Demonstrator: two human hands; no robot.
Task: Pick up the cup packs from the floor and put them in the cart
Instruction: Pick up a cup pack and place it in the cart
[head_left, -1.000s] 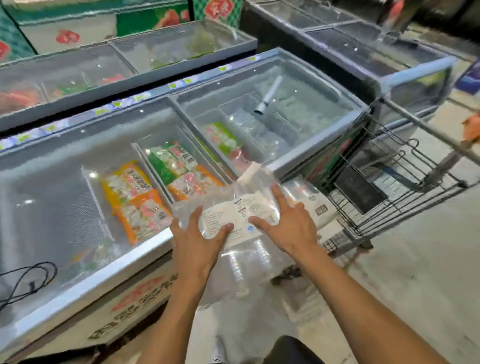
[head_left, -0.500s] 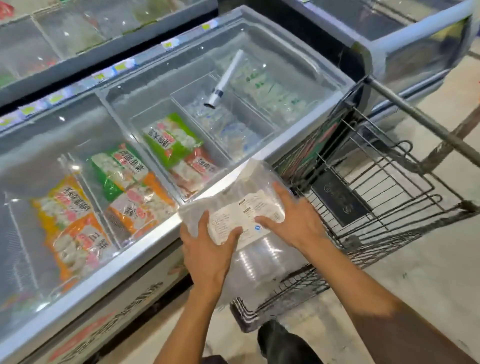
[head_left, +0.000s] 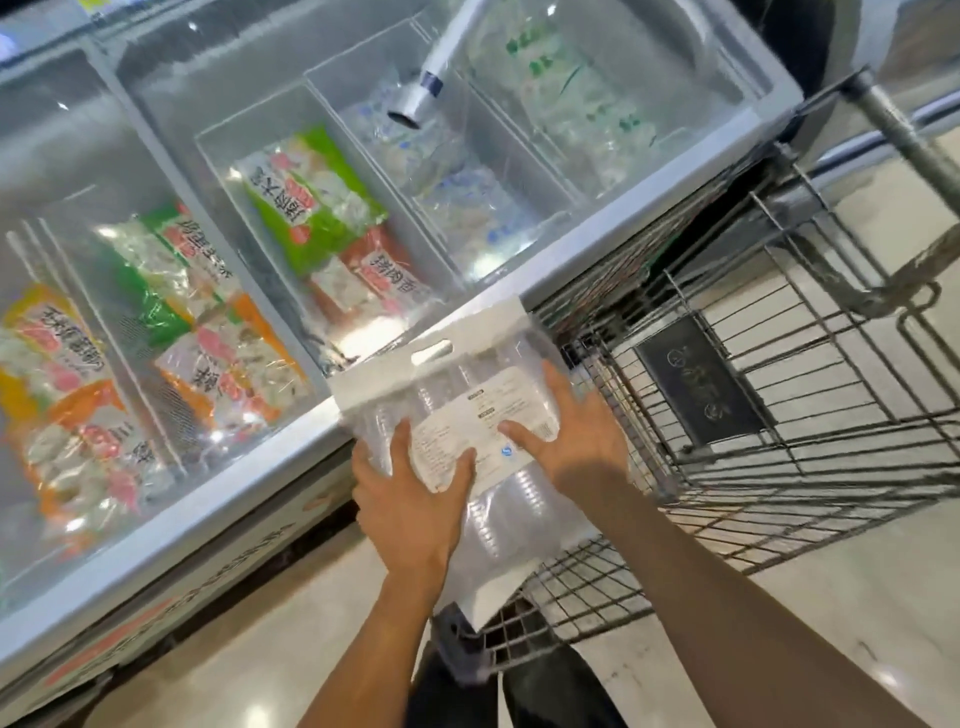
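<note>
Both hands clamp the cup pack (head_left: 467, 415) from either side, left hand (head_left: 410, 499) low, right hand (head_left: 576, 441) higher, probably because the soft bag sags. Pack is airborne over the cart (head_left: 779, 467) near-left corner rim, beside the freezer (head_left: 291, 467) edge, not yet inside.

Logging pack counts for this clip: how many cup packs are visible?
1. The cup pack is held by the left hand and right hand, at the cart edge. Others may be out of view.

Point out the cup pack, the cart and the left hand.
cup pack (head_left: 457, 332), head view, on its white header strip by the handle slot.
cart (head_left: 810, 467), head view, on its wire basket wall.
left hand (head_left: 410, 499), head view, on its back.
</note>
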